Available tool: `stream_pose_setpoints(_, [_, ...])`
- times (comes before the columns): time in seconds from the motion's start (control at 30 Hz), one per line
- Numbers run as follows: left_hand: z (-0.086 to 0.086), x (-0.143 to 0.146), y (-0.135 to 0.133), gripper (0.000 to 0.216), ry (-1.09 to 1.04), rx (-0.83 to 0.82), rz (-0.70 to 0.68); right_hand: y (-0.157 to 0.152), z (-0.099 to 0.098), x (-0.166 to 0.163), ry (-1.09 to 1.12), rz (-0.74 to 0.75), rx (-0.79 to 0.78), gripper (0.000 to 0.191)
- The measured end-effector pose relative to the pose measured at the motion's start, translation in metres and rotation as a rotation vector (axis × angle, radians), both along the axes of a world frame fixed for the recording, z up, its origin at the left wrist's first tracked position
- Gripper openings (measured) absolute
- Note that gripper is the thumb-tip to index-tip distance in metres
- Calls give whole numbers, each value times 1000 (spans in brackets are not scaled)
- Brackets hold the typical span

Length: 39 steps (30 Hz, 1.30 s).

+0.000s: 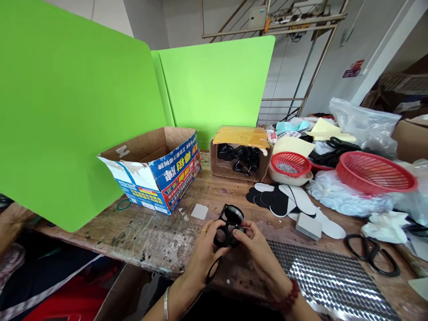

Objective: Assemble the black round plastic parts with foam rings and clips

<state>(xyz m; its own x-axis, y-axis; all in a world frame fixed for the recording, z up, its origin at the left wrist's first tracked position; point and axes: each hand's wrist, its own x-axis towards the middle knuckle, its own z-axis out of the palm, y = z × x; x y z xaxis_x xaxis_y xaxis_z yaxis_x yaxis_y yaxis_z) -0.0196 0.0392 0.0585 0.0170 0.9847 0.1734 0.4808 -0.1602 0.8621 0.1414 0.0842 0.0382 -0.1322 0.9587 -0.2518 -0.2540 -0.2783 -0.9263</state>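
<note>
Both of my hands hold a pair of black round-rimmed goggles (229, 232) low over the table. One round part with a shiny rim (234, 214) stands tilted up above the two rings. My left hand (202, 254) grips the left rim between thumb and fingers. A thin black loop (213, 270) hangs by that thumb; I cannot tell whether it belongs to the goggles. On the other side, my right hand (257, 249) pinches the right rim, with the thumb on top. Behind them, a small cardboard box (240, 171) lies on its side, with several black round-rimmed pieces (239, 156) inside.
A blue printed carton (174, 174) stands at left before green panels (214, 84). A white card (199, 211), black and white insole-shaped pieces (284, 200), a perforated metal sheet (331, 276), black-handled scissors (372, 254) and red baskets (376, 171) lie around. Another person's arm (13, 223) shows far left.
</note>
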Motion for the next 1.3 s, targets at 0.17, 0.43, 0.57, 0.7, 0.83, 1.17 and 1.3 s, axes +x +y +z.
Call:
stream_pose_setpoints(0.17, [-18,-13,10,65,41,75,-27,1,10,12,315,171,-321,41])
stream_pose_setpoints(0.43, [-30,-39,54,50,122,246,149,-4,21,8,350,-17,-164,51])
stream_pose_setpoints(0.57, [-39,-43,54,62,84,209,195,-13,13,6,199,-67,-64,53])
stream_pose_setpoints(0.7, [-44,-39,55,75,-116,53,48,-17,10,7,110,-40,-43,59])
stream_pose_setpoints(0.83, [-36,-32,73,98,-346,-28,94,-15,8,8,93,-23,-21,62])
stream_pose_setpoints(1.17, [-48,46,11,64,-712,-259,58,-24,13,16,-224,63,382,33])
stream_pose_setpoints(1.3, [-36,43,0,69,-888,-410,141,-35,15,46,-622,99,560,29])
